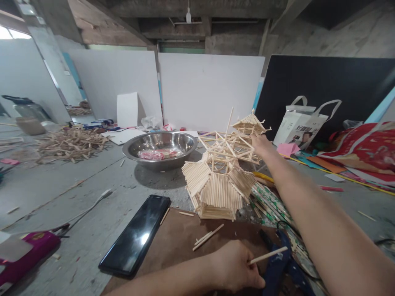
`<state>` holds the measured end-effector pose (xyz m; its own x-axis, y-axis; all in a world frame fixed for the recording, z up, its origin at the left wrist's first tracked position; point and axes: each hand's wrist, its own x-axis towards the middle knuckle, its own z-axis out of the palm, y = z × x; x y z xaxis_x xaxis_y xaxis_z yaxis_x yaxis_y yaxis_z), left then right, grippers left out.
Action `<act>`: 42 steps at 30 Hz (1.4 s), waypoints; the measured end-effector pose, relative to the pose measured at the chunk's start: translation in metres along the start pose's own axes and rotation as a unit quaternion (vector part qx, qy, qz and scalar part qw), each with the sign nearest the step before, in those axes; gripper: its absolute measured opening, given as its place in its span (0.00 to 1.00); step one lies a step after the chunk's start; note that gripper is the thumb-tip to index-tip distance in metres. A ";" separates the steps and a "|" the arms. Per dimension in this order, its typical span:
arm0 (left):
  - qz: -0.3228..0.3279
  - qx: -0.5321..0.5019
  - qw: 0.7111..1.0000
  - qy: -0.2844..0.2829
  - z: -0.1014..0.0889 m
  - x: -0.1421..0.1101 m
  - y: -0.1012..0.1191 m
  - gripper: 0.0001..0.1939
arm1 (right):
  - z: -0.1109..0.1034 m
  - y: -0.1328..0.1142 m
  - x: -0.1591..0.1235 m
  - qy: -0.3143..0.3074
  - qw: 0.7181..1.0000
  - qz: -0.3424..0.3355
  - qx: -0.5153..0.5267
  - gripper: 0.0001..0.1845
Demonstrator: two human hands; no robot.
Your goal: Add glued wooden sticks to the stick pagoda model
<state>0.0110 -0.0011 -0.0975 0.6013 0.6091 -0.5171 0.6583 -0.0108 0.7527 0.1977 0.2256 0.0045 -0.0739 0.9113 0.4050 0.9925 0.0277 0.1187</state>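
My left hand (236, 263) is closed around a thin wooden stick (270, 255), low over the brown board. Beside it lies a tool with dark blue handles (279, 267), partly hidden. My right arm reaches forward, and my right hand (261, 143) is closed at a small roofed stick model (248, 123); its fingertips are mostly hidden. Just left of that hand stands a larger pagoda-like model (220, 187) built of sticks, with sloped roof panels and an open lattice on top. Several loose short sticks (207, 238) lie on the brown board (173, 246).
A black phone (135, 234) lies left of the board. Behind it is a steel basin (160, 164) with plastic-wrapped items. A magenta glue gun (33, 255) sits at lower left, a stick pile (72, 144) farther back. Packaged sticks (271, 201) and a paper bag (298, 123) are at right.
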 end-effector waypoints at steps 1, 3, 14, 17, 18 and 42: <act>-0.002 -0.002 1.000 -0.001 0.000 0.000 0.000 0.12 | 0.000 0.000 -0.001 0.001 1.000 0.000 -0.001 0.19; -0.006 -0.001 1.000 -0.004 0.001 0.000 -0.001 0.12 | -0.001 0.000 -0.002 0.002 1.000 -0.001 -0.002 0.20; 0.011 0.026 1.000 0.011 0.003 0.001 -0.001 0.10 | -0.001 0.005 0.005 -0.006 1.000 0.002 0.013 0.21; 0.021 0.047 0.999 0.015 0.004 0.003 -0.003 0.08 | -0.001 0.006 0.007 -0.008 1.000 0.004 0.017 0.21; 0.020 0.058 0.998 0.019 0.004 0.004 -0.003 0.08 | -0.001 0.006 0.008 -0.009 1.000 0.003 0.018 0.21; -0.006 0.111 0.994 0.019 0.001 -0.002 0.007 0.09 | 0.001 0.008 0.012 -0.010 0.999 0.017 0.031 0.22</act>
<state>0.0150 -0.0033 -0.0919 0.5775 0.6395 -0.5075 0.7519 -0.1743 0.6359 0.2050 0.2372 0.0097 -0.0394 0.9204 0.3890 0.9985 0.0219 0.0495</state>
